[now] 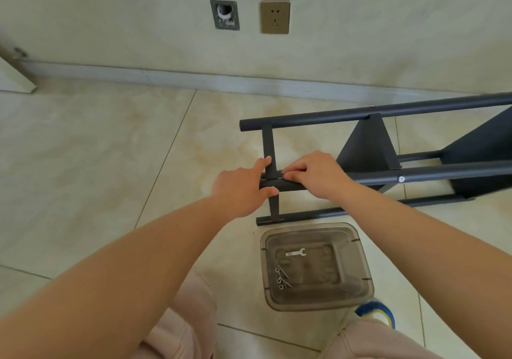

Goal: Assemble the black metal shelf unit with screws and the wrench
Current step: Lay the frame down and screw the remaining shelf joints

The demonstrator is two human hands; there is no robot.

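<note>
pale room, tiled floor under me

i face a cream wall (pixel 110 12) with a brass socket (pixel 274 17), grey skirting (pixel 166 77), and glossy beige floor tiles (pixel 83 150).

a home room — tiled floor (pixel 97 150), wall socket (pixel 274 17).

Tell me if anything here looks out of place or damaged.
Nothing on the black shelf frame looks damaged. One oddity sits on the wall: an open junction box beside the power outlet has no cover plate. The wrench and screws lie tidily in the clear plastic bin.
</note>
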